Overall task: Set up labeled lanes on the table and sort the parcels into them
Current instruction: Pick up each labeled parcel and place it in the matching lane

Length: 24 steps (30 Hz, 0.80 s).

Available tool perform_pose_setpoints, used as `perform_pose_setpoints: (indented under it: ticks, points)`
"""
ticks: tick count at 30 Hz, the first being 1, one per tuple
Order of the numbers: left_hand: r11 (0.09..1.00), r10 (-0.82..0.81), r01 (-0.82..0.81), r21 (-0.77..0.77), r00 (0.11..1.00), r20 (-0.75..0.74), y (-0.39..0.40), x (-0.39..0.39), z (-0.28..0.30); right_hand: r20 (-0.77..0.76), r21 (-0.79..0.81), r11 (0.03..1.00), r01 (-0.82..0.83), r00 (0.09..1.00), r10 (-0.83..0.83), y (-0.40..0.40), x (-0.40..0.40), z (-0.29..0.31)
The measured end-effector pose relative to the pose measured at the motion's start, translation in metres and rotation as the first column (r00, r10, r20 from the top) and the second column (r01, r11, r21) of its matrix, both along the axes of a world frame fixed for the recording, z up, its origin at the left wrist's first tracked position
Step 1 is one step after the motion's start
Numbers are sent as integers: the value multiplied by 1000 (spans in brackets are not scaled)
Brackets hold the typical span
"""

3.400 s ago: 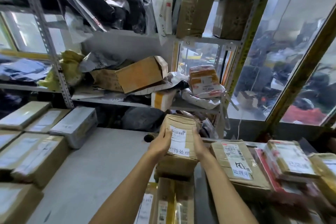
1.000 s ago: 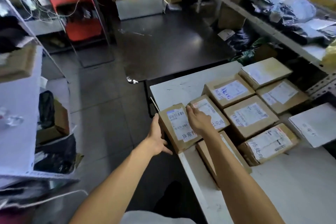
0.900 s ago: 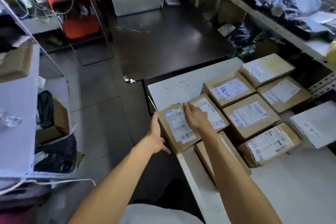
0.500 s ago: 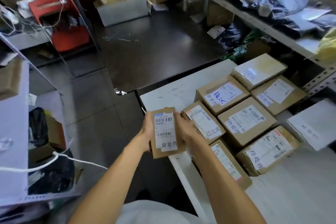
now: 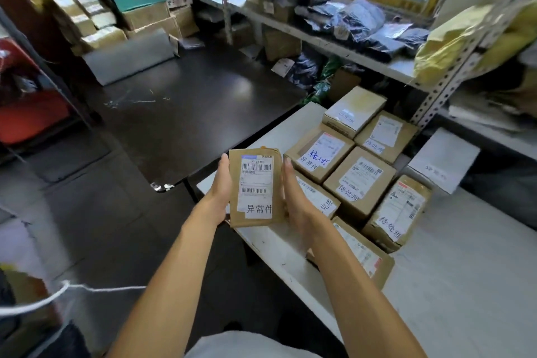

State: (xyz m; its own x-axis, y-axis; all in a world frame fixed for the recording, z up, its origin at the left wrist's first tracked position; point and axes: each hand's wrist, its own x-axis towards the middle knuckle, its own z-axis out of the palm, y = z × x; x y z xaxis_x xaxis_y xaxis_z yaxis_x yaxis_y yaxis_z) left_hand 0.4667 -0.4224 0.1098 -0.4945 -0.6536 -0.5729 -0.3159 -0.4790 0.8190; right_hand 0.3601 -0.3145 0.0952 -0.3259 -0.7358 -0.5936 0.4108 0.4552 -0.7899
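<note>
I hold a small brown parcel (image 5: pixel 255 187) upright over the near-left corner of the white table (image 5: pixel 453 264); its white label with barcodes and handwriting faces me. My left hand (image 5: pixel 220 192) grips its left edge and my right hand (image 5: pixel 293 197) presses its right edge. Several brown labelled parcels lie in rows on the table to the right: one with blue scribble (image 5: pixel 319 152), one in the middle (image 5: pixel 359 180), one at the right end (image 5: pixel 399 212), and a flat one (image 5: pixel 363 253) partly under my right forearm.
A white box (image 5: pixel 443 160) sits at the table's back right. Metal shelving (image 5: pixel 438 90) with dark bags and a yellow bag runs behind the table. A dark table (image 5: pixel 186 107) stands to the left, with stacked cartons (image 5: pixel 136 6) beyond. A white cord (image 5: pixel 58 296) crosses lower left.
I lifted the small parcel off the table's corner, turned it upright between both hands and raised it slightly; a second ago it lay flat among the others.
</note>
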Motion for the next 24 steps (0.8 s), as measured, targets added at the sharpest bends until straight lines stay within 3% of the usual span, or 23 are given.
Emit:
perform_pose_setpoints:
  ticks: [6, 11, 17, 22, 24]
  points:
    - [985, -150, 144, -91, 987, -54, 6, 8, 14, -129, -38, 968, 249, 959, -252, 10, 12, 27]
    - [954, -289, 283, -98, 956, -56, 11, 7, 18, -62, 1, 877, 480, 876, -479, 22, 25, 3]
    - [851, -523, 515, -108, 850, -67, 59, -5, 18, -163, -40, 699, 714, 685, -710, 87, 42, 3]
    - [756, -655, 646, -107, 742, -142, 131, -20, 30, -250, -111, 630, 769, 592, -766, 173, 34, -11]
    - [692, -722, 708, -138, 677, -147, 168, -25, 38, -274, -104, 593, 798, 550, -789, 213, 53, 15]
